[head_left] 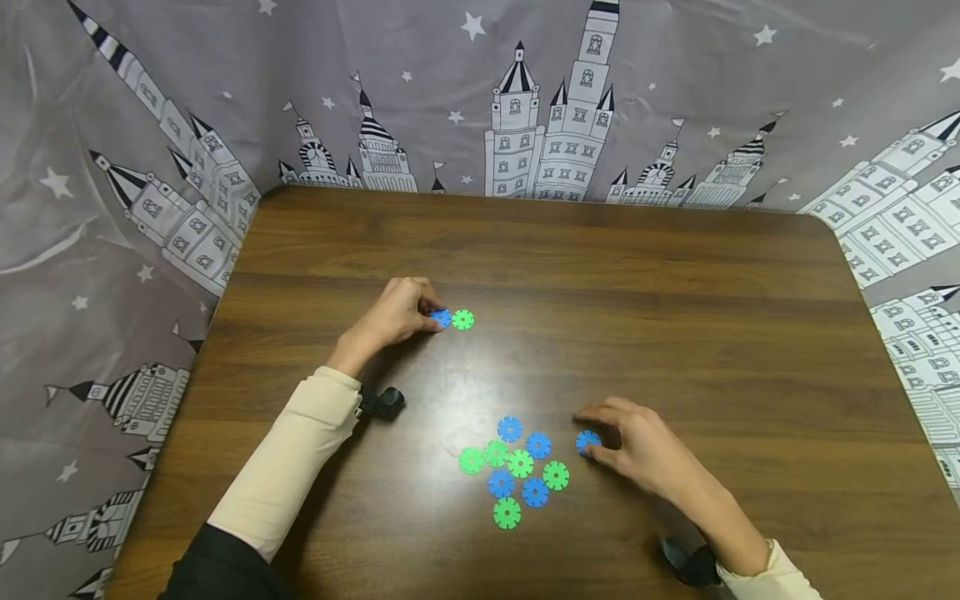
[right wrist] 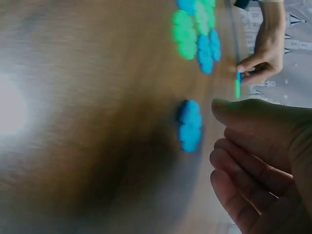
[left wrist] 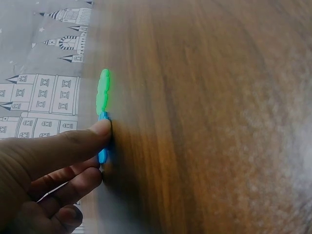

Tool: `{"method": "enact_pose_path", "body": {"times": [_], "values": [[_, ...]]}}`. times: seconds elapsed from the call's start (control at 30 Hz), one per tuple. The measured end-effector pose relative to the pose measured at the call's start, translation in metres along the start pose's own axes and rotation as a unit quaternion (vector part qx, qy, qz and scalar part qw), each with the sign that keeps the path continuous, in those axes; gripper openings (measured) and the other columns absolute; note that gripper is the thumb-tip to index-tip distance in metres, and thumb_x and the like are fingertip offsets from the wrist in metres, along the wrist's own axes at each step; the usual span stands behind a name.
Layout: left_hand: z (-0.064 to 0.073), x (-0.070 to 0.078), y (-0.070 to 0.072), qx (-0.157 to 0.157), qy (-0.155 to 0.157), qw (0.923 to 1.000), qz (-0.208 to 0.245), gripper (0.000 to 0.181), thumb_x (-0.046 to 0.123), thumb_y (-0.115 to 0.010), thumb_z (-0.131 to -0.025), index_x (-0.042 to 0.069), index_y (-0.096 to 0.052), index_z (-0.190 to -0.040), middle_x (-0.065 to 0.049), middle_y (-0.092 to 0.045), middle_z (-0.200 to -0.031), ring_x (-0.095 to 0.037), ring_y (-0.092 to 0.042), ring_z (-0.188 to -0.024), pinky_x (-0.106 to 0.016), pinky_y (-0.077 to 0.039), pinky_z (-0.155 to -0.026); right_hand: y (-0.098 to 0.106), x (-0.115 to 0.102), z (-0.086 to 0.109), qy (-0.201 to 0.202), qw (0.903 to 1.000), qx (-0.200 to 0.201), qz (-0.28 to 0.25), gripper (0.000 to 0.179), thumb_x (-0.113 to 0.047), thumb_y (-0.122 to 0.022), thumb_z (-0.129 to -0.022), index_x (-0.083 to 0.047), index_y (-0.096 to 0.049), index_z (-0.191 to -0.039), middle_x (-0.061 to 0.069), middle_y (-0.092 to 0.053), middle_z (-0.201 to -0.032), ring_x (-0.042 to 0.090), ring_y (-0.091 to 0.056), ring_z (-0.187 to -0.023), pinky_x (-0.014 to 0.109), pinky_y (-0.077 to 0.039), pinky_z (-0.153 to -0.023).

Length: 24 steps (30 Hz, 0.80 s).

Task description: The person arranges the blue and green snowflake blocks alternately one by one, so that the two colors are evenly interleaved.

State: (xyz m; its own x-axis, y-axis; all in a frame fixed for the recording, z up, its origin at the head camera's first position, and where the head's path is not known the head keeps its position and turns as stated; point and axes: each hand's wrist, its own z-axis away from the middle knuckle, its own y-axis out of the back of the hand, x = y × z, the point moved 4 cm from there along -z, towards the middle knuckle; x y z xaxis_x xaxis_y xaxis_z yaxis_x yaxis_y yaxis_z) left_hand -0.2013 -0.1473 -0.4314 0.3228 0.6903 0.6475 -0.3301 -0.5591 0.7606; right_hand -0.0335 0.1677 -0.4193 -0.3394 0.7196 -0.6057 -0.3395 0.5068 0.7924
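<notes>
My left hand [head_left: 406,310] pinches a blue notched building disc [head_left: 442,317] between thumb and fingers. Edge to edge with that disc is a green notched disc [head_left: 462,319]; in the left wrist view the green disc [left wrist: 103,91] lines up with the blue one [left wrist: 102,155]. Lower right, my right hand [head_left: 643,446] hovers by a lone blue disc [head_left: 587,441], its thumb and fingers spread apart. From the right wrist, that blue disc [right wrist: 190,126] lies on the wood with a gap between it and the fingertips.
Left of my right hand lies a loose group of blue and green discs, among them a green disc [head_left: 556,476] and a blue disc [head_left: 510,429]. The brown wooden table [head_left: 675,275] meets a grey castle-print cloth [head_left: 435,50] at its back and sides.
</notes>
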Motion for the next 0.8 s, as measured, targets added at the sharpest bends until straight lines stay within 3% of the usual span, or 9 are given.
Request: {"method": "enact_pose_path", "body": {"times": [0.43, 0.8], "values": [[0.004, -0.004, 0.001, -0.001, -0.015, 0.9998, -0.016, 0.025, 0.007, -0.087, -0.072, -0.001, -0.078, -0.094, -0.008, -0.069, -0.088, -0.022, -0.06, -0.079, -0.035, -0.048, -0.074, -0.018, -0.005, 0.006, -0.006, 0.9988, 0.0, 0.048, 0.045, -0.008, -0.086, -0.075, -0.002, -0.069, -0.116, 0.003, -0.065, -0.112, 0.021, -0.065, -0.104, 0.036, -0.054, -0.088], [0.006, -0.002, 0.001, -0.002, -0.007, 0.9999, -0.013, 0.026, 0.006, -0.087, -0.072, -0.002, -0.077, -0.095, -0.009, -0.069, -0.09, -0.022, -0.06, -0.08, -0.033, -0.048, -0.073, -0.018, -0.006, 0.006, 0.012, 0.9955, 0.02, 0.092, 0.029, -0.011, -0.087, -0.073, -0.009, -0.075, -0.1, -0.002, -0.066, -0.103, 0.016, -0.064, -0.095, 0.034, -0.056, -0.08]]}}
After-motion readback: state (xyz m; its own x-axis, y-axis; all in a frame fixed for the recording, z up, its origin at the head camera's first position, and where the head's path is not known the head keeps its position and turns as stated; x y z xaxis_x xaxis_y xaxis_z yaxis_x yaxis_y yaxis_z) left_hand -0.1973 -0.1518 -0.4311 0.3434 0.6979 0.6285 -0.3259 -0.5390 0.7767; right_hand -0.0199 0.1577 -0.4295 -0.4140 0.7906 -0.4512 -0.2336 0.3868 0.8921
